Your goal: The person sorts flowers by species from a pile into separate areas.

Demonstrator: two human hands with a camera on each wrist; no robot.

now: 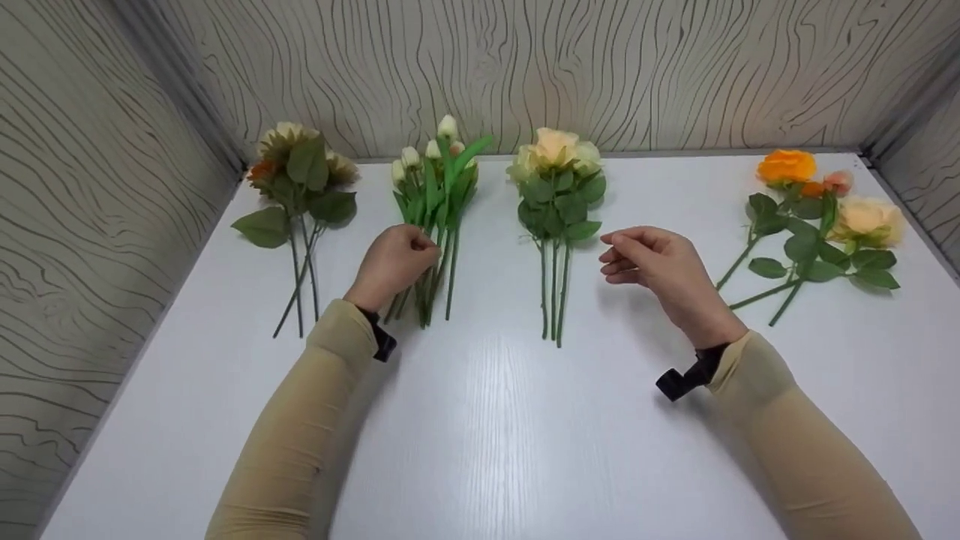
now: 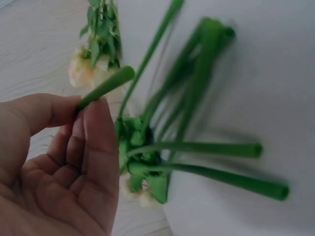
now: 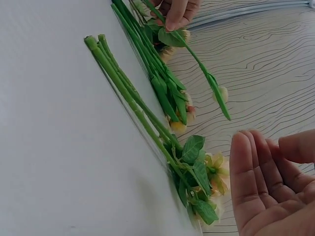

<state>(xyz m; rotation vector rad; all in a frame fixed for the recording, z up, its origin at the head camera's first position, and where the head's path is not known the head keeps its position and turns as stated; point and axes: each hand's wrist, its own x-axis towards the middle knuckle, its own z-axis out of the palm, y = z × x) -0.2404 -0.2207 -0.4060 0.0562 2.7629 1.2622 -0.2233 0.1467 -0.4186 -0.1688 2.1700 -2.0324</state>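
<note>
My left hand [image 1: 394, 262] pinches the green stem [image 2: 106, 88] of a single white tulip [image 1: 448, 127] between thumb and forefinger. In the right wrist view that tulip's leaf [image 3: 216, 93] hangs above the table, apart from the others. Beneath it lies a bunch of tulips [image 1: 410, 159], pale heads toward the back wall and stems forward. My right hand [image 1: 660, 262] hovers empty, its fingers slightly bent and relaxed, as the right wrist view shows. Nearest to it on the left is a bunch of pale peach and cream roses [image 1: 555, 148] with leafy stems.
At the far left lie cream and orange flowers [image 1: 289, 146] with crossed stems. On the right are an orange bloom [image 1: 786, 166], a small pink one [image 1: 838, 182] and a peach rose [image 1: 866, 219]. A wood-patterned wall [image 1: 510, 75] borders the white table [image 1: 495, 420] at the back.
</note>
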